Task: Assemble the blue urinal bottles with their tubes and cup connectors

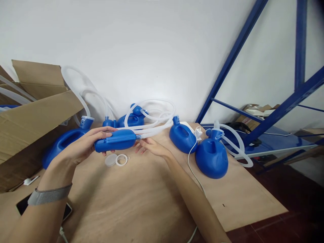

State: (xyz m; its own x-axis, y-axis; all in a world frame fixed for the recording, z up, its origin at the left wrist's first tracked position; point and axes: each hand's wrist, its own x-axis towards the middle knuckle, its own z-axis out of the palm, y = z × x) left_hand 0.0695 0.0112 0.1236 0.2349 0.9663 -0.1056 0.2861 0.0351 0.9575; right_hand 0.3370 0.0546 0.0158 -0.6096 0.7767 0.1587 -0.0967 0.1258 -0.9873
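Note:
My left hand (87,143) is closed around a long blue plastic urinal funnel (117,140), held level above the table. From its narrow right end runs a translucent hose (158,128), which goes back toward the wall. My right hand (152,147) is just under that joint, fingers apart and partly hidden; whether it touches the hose I cannot tell. Below the funnel, a white ring (122,160) and a round translucent disc (110,160) lie on the wood. Behind my left hand lies a blue urinal bottle (64,141) with a white-rimmed neck.
Cardboard boxes (37,118) stand at the left. Another blue bottle (183,136) and a rounder one (212,158) sit at the right, beside a white cable (189,165). A phone (68,211) lies under my left forearm. A blue metal shelf (268,140) stands past the table's right edge.

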